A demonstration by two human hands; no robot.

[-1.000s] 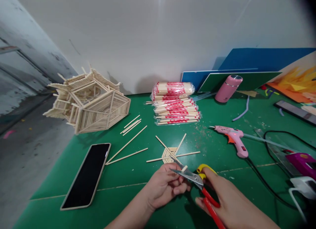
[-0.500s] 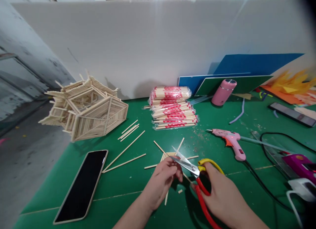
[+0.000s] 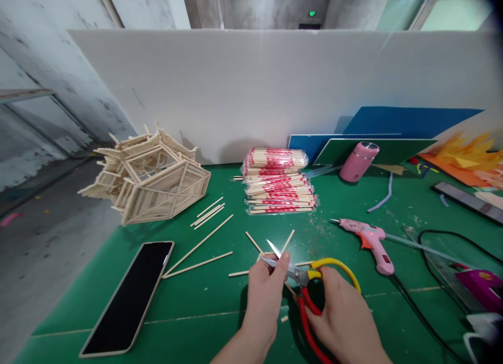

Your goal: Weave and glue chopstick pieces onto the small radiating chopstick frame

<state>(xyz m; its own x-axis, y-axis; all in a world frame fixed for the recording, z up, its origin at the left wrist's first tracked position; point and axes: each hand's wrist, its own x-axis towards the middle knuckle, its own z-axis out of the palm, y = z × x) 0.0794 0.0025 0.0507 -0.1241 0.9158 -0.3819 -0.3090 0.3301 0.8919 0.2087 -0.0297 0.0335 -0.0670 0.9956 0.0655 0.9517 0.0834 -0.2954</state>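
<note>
My right hand (image 3: 340, 311) is wrapped round the scissors (image 3: 301, 277), which have one yellow and one red handle. Their blades are parted and point up and left. My left hand (image 3: 267, 290) is closed at the blades, thumb against the fingers; what it pinches is hidden. Beneath both hands, thin wooden sticks (image 3: 254, 242) cross each other on the green table. A short cut piece (image 3: 284, 319) lies below the scissors. Left of my left hand, two long sticks (image 3: 202, 263) meet in a V, with several shorter sticks (image 3: 208, 214) behind them.
A stick-built model (image 3: 165, 191) stands at the back left, above a phone (image 3: 129, 298). Wrapped stick bundles (image 3: 279, 183) lie at the back. To the right are a pink glue gun (image 3: 369, 238) with its cord, a pink bottle (image 3: 358, 162) and another phone (image 3: 469, 200).
The view has tilted up. My left thumb has come up beside the blades, and my left hand now covers more of the crossed sticks. The scissors have shifted slightly left.
</note>
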